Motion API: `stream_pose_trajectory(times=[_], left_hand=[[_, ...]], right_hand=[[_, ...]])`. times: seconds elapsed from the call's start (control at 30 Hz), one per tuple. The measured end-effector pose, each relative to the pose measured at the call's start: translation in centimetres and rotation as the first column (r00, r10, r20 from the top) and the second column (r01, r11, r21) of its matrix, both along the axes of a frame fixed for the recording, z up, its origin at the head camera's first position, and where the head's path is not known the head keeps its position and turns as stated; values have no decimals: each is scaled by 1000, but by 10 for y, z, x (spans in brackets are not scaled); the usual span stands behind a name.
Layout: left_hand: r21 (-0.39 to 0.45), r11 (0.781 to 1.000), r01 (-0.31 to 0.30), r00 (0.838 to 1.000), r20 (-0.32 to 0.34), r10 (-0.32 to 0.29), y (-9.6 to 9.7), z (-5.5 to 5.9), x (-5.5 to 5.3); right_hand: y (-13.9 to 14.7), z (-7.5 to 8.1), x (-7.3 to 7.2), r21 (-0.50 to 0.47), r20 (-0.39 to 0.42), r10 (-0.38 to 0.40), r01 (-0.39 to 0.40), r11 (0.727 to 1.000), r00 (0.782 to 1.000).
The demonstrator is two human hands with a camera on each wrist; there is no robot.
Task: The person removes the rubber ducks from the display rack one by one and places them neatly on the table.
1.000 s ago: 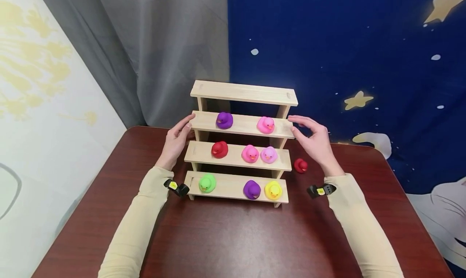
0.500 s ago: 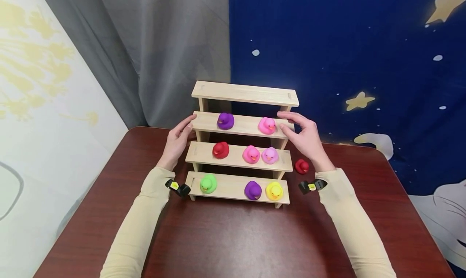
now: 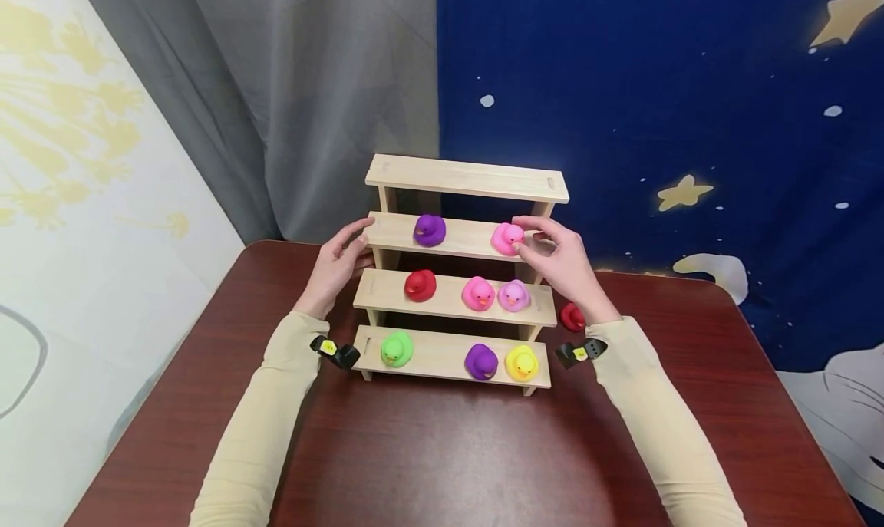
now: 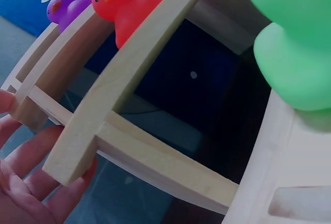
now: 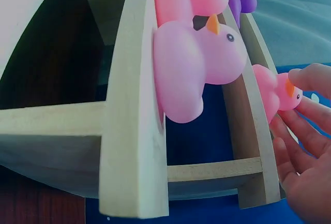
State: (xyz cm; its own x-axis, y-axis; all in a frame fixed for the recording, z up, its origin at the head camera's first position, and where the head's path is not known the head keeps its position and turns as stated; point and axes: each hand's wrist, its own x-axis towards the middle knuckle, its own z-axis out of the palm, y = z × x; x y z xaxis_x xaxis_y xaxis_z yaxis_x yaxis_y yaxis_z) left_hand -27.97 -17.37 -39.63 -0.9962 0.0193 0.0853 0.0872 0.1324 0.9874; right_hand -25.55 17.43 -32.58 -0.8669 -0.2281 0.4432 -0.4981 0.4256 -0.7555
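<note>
Head view: a four-tier stepped stand of pale wood, set on a dark red-brown wooden table. Second-highest tier: a bright pink rubber duck, near the right end, pinched between thumb and fingers of the right hand; a purple rubber duck to its left. Stand's left end on that tier held by the left hand. Nearest tier: green, purple and yellow rubber ducks.

Left wrist view: board end bracketed by thumb and fingers, the remaining fingers spread loosely; a red rubber duck seated on the next tier down.

Right wrist view: pinched duck's beak partly covered by the thumb; a lilac rubber duck placed one tier nearer.
</note>
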Motion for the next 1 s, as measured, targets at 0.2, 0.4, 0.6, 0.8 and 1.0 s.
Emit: stream_pose_trajectory(times=[0.2, 0.4, 0.6, 0.8, 1.0], left_hand=[[12, 1000, 9, 1000, 10, -10, 0, 2, 0], [11, 1000, 19, 1000, 11, -19, -1, 2, -1], [5, 1000, 25, 1000, 13, -25, -2, 1, -1], [-8, 1000, 18, 1000, 2, -18, -2, 1, 0], [-16, 1000, 19, 1000, -7, -19, -2, 0, -1]], right_hand=[[12, -17, -16, 7, 24, -4, 4, 1000, 1000], [18, -15, -15, 27, 1, 10, -10, 1000, 1000], [22, -13, -9, 51, -36, -12, 14, 999, 999], [29, -16, -7, 44, -85, -38, 41, 998, 996], [36, -18, -2, 12, -90, -67, 69, 998, 994]])
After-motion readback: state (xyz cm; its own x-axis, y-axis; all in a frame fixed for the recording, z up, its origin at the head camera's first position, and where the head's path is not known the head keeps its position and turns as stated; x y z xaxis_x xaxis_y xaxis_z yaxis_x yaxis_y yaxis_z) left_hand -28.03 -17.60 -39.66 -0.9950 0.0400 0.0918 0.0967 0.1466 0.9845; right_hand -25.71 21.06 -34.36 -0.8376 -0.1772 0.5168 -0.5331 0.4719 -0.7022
